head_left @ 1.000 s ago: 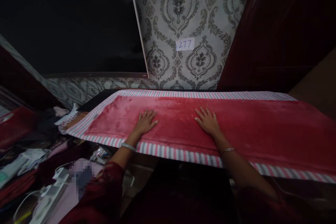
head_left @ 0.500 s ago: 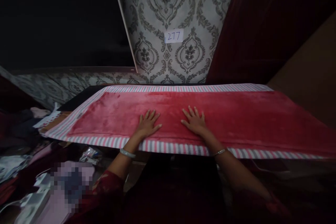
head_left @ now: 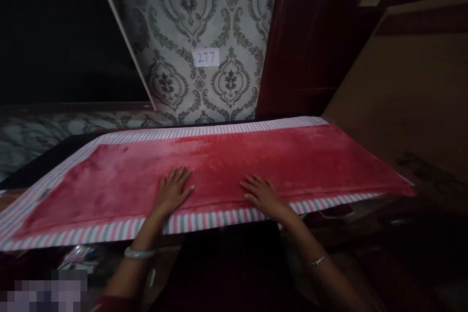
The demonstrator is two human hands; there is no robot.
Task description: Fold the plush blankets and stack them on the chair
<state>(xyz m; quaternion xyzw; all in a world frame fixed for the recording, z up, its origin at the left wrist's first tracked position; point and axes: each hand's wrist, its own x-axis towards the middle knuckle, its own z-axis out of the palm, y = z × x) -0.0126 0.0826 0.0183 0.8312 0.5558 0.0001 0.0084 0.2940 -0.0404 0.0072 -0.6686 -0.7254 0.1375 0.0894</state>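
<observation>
A red plush cloth (head_left: 215,165) lies spread flat on top of a pink, grey and white striped cloth (head_left: 215,219), whose border shows along the near, far and left sides. My left hand (head_left: 173,191) rests palm down on the plush near its front edge, fingers spread. To its right, my right hand (head_left: 265,196) also lies flat on the plush, fingers stretched out toward the left. Neither hand holds anything. A pale bangle (head_left: 139,253) circles my left wrist and a thin bracelet (head_left: 318,260) my right.
A large dark screen (head_left: 66,34) hangs at the back left. Patterned wallpaper (head_left: 197,19) carries a paper marked 277 (head_left: 205,57). On the right stands a brown panel (head_left: 413,83). Below the table's near left edge lies a clear plastic bag (head_left: 78,256).
My view has turned to the right, so the scene sits further left. The right hand has turned on the plush, its fingers now pointing more leftward. Both hands stay flat on it.
</observation>
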